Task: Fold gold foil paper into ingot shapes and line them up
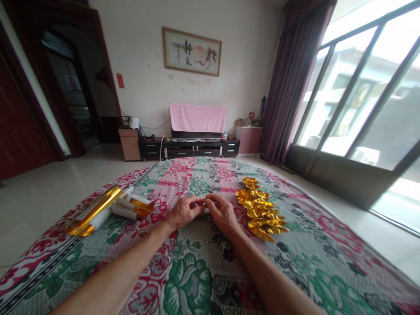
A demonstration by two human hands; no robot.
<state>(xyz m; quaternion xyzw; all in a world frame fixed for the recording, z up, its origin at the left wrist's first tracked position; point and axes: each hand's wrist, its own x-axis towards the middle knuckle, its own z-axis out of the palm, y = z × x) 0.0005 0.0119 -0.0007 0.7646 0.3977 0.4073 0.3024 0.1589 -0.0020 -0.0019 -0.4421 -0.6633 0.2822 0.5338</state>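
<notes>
Over the middle of the patterned cloth, my left hand (187, 211) and my right hand (222, 211) meet at the fingertips. Both are closed in a pinch; whatever they hold, if anything, is too small or hidden to make out. Close to the right of my right hand lie several folded gold foil pieces (259, 208) with pointed ends, set in overlapping rows. Farther off to the left of my left hand are loosely rolled gold foil sheets (98, 212) with white backs, and smaller curled sheets (131, 205) beside them.
A floral cloth (187, 284) in red, green and grey covers the round-edged table. Beyond it stand a low black cabinet (200, 151) and a pink cloth (197, 117) draped over something. A purple curtain (285, 87) and large windows are on the right.
</notes>
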